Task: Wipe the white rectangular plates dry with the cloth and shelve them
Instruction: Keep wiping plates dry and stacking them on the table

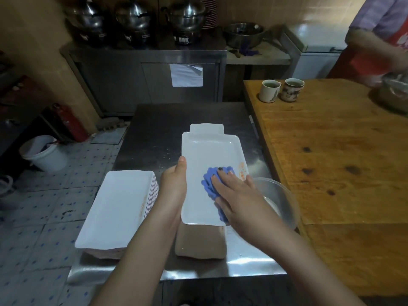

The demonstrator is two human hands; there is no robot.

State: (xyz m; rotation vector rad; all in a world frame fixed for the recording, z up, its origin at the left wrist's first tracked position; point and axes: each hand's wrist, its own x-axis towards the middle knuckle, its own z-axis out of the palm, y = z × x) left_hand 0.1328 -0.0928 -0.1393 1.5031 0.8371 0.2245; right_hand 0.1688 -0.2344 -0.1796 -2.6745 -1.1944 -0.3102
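Plate: I hold the white rectangular plate (209, 151) over the steel table (154, 129), right in front of me.
Left hand: my left hand (173, 184) grips its left edge, thumb over the rim.
Right hand: my right hand (236, 195) lies flat, fingers extended, pressing the blue cloth (208, 180) onto the plate's upper face.
Technique: I judge long strokes out to the corners and rim work best, covering the orange marks by the right rim, with a firm left grip.
Around: a stack of white rectangular plates (119, 206) sits just left; a clear plastic bowl (282, 199) sits right.
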